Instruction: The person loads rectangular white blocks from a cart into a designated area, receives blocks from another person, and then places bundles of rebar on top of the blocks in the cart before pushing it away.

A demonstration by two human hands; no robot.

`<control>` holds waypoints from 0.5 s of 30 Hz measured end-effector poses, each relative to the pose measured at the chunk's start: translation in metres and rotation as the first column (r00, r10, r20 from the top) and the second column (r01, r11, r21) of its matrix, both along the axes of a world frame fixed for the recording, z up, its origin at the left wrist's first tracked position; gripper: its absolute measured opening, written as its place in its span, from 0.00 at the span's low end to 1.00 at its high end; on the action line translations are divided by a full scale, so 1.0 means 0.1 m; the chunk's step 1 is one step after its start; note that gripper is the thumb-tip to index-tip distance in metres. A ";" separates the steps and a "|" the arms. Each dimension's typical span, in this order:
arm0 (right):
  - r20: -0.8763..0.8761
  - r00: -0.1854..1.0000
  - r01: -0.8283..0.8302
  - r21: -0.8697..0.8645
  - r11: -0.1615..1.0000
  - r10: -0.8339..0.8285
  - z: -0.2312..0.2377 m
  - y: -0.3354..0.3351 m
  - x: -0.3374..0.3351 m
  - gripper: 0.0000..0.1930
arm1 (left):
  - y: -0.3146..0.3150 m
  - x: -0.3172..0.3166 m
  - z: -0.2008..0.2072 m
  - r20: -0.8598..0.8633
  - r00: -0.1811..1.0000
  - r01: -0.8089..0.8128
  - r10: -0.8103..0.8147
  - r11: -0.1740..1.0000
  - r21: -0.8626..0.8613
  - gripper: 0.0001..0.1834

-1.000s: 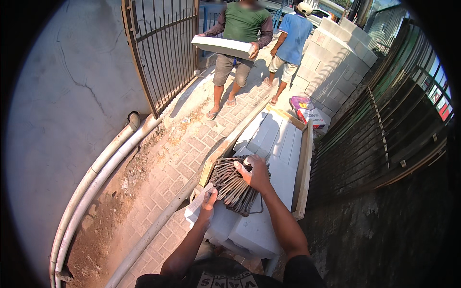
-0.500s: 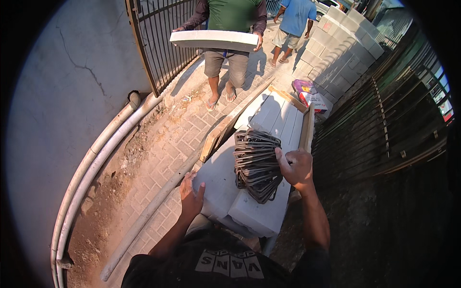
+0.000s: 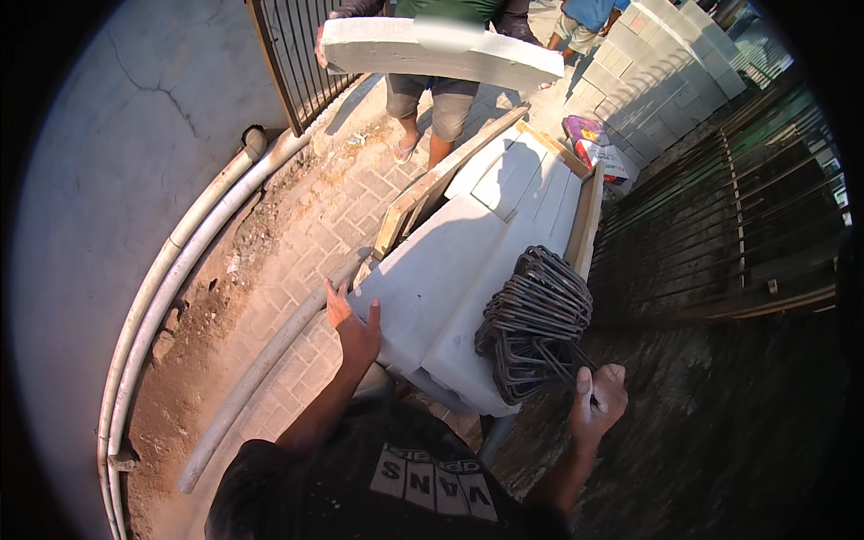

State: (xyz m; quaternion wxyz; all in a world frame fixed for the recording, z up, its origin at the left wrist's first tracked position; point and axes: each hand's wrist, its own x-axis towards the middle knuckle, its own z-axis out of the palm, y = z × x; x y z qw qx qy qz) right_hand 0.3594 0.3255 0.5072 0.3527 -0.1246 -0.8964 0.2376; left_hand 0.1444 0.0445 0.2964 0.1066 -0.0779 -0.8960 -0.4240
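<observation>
A bundle of dark bent-steel stirrups [image 3: 544, 297] rests at the right edge of the white blocks [image 3: 427, 270], which are stacked in a wooden-sided cart [image 3: 392, 229]. My right hand [image 3: 598, 402] is closed at the near right end of the bundle, gripping thin rods that run out of it. By the left side of the near block, my left hand [image 3: 355, 328] has its fingers spread and holds nothing. Its thumb is close to the block's edge; whether it touches cannot be made out. Beyond the cart, another person's hands carry a long white block [image 3: 423, 54].
Two pale pipes [image 3: 202, 202] run along the wall at left. A loose pole [image 3: 261, 387] lies on the paving [image 3: 360, 193]. Dark metal bars [image 3: 733, 207] line the right side. A purple-and-white sack [image 3: 598, 153] and stacked grey blocks [image 3: 661, 67] stand at far right.
My right hand has drawn the stirrup bundle right and toward me, from the middle of the blocks to their edge. The person with the long block has come nearer.
</observation>
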 end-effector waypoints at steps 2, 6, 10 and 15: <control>-0.016 1.000 0.023 -0.021 1.000 -0.023 -0.02 0.03 0.00 0.24 | -0.04 0.02 0.04 -0.019 0.999 -0.032 0.033 0.999 0.014 0.40; -0.051 0.999 0.013 -0.033 0.999 -0.015 -0.02 0.01 -0.01 0.24 | -0.18 0.03 0.06 -0.073 0.989 -0.119 0.126 0.989 0.086 0.39; -0.058 0.998 0.022 -0.042 0.999 -0.024 -0.07 0.03 0.03 0.24 | -0.26 0.05 0.14 -0.048 0.981 -0.178 0.186 0.974 0.143 0.39; -0.138 0.990 0.008 -0.072 0.997 -0.018 -0.07 -0.02 -0.01 0.24 | -0.33 0.07 0.27 -0.069 0.977 -0.189 0.202 0.968 0.163 0.38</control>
